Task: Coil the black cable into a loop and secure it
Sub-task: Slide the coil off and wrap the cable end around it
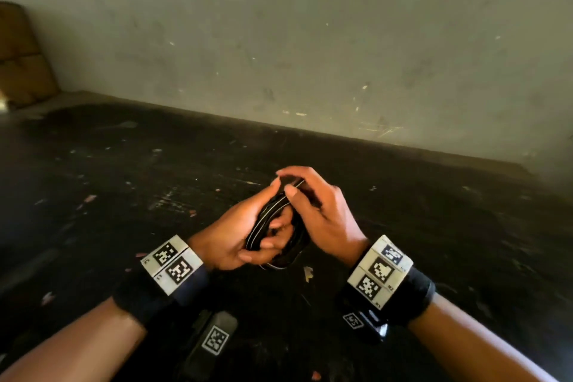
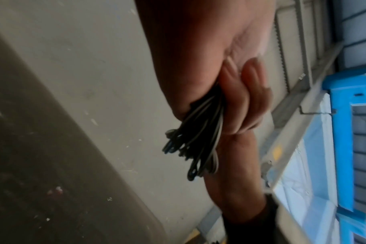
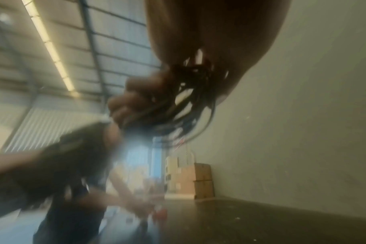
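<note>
A thin black cable (image 1: 269,220), folded into a tight bundle of several loops, is held above the dark table. My left hand (image 1: 245,232) grips the bundle with its fingers curled round the middle. My right hand (image 1: 305,195) sits over the bundle's far end, thumb and forefinger pinching a strand there. In the left wrist view the looped ends of the cable (image 2: 196,142) stick out below the curled fingers (image 2: 240,102). The right wrist view is blurred; it shows the cable (image 3: 188,99) hanging tangled under the right palm.
The dark, scuffed table (image 1: 124,195) runs up to a grey wall (image 1: 310,40) close behind the hands. Cardboard boxes (image 1: 21,56) stand at the far left against the wall. Small scraps of debris (image 1: 307,273) lie on the table near the hands.
</note>
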